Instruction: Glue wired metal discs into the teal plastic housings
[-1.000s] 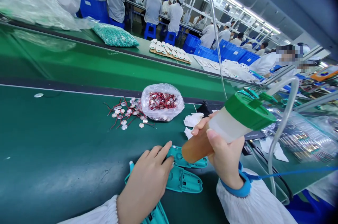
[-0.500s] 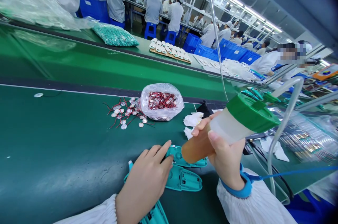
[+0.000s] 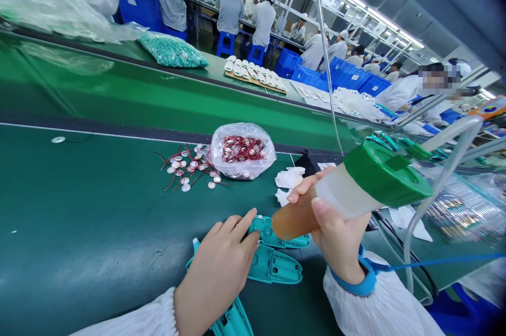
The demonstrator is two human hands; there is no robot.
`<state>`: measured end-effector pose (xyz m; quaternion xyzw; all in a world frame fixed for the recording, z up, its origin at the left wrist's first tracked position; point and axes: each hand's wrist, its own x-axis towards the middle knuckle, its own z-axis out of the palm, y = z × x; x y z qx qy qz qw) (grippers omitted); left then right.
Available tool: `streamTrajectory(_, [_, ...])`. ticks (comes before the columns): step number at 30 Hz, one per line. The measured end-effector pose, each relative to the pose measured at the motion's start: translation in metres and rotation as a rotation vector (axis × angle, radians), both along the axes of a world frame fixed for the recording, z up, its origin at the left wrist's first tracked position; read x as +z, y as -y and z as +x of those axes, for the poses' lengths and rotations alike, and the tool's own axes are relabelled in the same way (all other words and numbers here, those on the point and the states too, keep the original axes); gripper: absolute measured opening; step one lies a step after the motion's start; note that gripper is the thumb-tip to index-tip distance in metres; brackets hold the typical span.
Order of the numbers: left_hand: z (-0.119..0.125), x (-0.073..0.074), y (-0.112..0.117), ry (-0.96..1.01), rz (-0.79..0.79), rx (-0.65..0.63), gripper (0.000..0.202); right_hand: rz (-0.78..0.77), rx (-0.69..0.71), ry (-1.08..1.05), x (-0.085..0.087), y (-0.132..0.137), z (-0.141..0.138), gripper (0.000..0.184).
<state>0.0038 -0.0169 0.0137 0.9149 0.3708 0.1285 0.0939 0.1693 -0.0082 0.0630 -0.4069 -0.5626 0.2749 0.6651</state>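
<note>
My right hand (image 3: 336, 236) is wrapped round a dispensing syringe (image 3: 348, 188) with amber contents, a clear upper barrel, a green cap and an air hose. It tilts down to the left, its lower end over a teal plastic shell (image 3: 292, 241); the tip is not visible. My left hand (image 3: 221, 262) grips that shell's left end between thumb and fingers, the index stretched along it. Just below lies a second teal shell (image 3: 282, 267), its inner side up. More teal parts (image 3: 235, 320) lie partly hidden under my left hand and wrist.
A clear bag (image 3: 241, 154) of metal discs with red wires stands ahead, with loose discs (image 3: 185, 167) spilled beside it. Crumpled white tissue (image 3: 290, 178) lies near the syringe. A blue wrist strap (image 3: 367, 280) trails right. Co-workers sit beyond the green conveyor edge (image 3: 158, 96).
The syringe's green cap and hose have swung slightly right and down toward me. My left hand and the shells stay almost where they were.
</note>
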Motion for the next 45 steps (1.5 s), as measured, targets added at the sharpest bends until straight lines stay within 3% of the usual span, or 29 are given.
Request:
streamTrajectory(13, [0.0017,-0.0027,-0.0004,-0.002,-0.029,0.0,0.027,0.057,-0.023,-0.055,-0.0029,0.0029,-0.0019,0.023])
streamTrajectory(30, [0.0013,-0.008,0.0016,0.005,0.02,0.004,0.024,0.017,-0.031,-0.043,-0.0031,0.0053,0.0006,0.021])
streamTrajectory(45, [0.0006,-0.0032,0.0007,-0.009,0.002,0.002,0.025,0.064,-0.019,-0.039,-0.0063,0.0063,0.0012,0.024])
